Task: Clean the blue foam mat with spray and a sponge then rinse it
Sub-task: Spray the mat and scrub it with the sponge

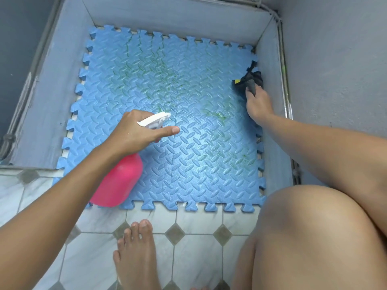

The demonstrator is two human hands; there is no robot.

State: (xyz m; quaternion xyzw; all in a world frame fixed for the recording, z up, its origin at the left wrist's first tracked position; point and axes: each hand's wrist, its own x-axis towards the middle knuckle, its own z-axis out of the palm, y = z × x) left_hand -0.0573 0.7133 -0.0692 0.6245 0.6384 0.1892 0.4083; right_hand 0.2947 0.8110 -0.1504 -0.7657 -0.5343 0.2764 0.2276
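Observation:
The blue foam mat (pixel 129 80), with puzzle-cut edges and green stains across its middle, lies flat in a grey recessed bay. My left hand (pixel 134 132) grips a pink spray bottle (pixel 119 181) by its white trigger head (pixel 156 120); the nozzle aims at the mat's centre and the index finger is stretched out. My right hand (pixel 256 103) rests at the mat's right edge, fingers closed on a dark grey cloth wrapped around a yellow sponge (pixel 250 81).
Grey low walls (pixel 167 15) enclose the mat on the left, far and right sides. White floor tiles with dark diamonds (pixel 199 237) lie in front. My bare foot (pixel 136 258) and right knee (pixel 314 237) are near the mat's front edge.

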